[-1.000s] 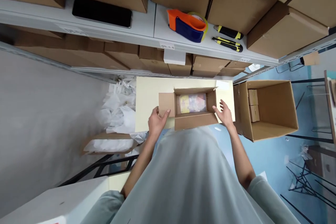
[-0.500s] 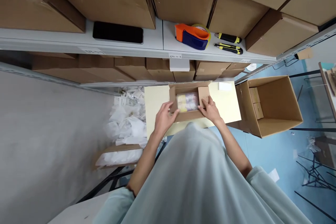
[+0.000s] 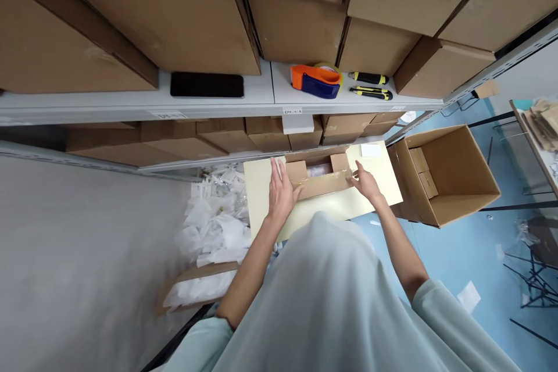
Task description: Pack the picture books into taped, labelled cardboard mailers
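A small cardboard box (image 3: 322, 186) sits on the pale yellow board. Its two short end flaps are folded inward and its front long flap leans over the opening. Between the flaps shows a clear-wrapped item (image 3: 319, 170) with pale colours, mostly hidden now. My left hand (image 3: 281, 192) lies along the box's left end, fingers stretched out and thumb at the front flap. At the right end, my right hand (image 3: 367, 183) touches the corner of the front flap, with thumb and fingers apart. The back flap (image 3: 316, 155) stands up behind.
On the shelf above lie a black phone (image 3: 207, 85), an orange and blue tape dispenser (image 3: 316, 80) and two cutters (image 3: 370, 86). A large open carton (image 3: 455, 171) stands at right. White plastic wrapping (image 3: 215, 215) is heaped at left. Cardboard cartons (image 3: 296, 23) fill the shelves.
The front long flap has come up over the opening, covering most of the wrapped item. The left end flap now lies inward. Both hands have shifted outward to the box's ends.
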Demonstrator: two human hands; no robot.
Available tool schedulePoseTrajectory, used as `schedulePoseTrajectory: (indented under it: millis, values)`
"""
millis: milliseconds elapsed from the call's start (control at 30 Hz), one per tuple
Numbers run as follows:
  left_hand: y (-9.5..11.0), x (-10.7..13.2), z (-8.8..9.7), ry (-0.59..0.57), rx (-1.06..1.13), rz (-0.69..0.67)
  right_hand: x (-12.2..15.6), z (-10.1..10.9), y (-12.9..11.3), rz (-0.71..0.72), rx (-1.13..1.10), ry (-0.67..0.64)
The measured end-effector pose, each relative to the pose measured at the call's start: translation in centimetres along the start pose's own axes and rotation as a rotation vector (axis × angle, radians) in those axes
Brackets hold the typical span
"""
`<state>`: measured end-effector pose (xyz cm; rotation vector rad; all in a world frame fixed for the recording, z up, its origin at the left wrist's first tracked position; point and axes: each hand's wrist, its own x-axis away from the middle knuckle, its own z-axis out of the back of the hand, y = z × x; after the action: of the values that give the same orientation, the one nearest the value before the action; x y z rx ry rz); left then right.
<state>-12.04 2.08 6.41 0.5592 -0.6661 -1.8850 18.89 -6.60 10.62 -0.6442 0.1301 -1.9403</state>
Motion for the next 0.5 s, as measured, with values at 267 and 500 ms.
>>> schedulePoseTrajectory:
  millis: [267, 500]
  values:
    - [-1.0, -2.6, 0.3, -0.136, -0.134, -0.168, -2.9, 0.1, -2.8, 0.151, 0.301, 0.116]
    - [-2.3, 0.0, -2.8, 0.007, 0.09, 0.105, -0.9, -2.9, -0.6, 0.068, 0.091, 0.012]
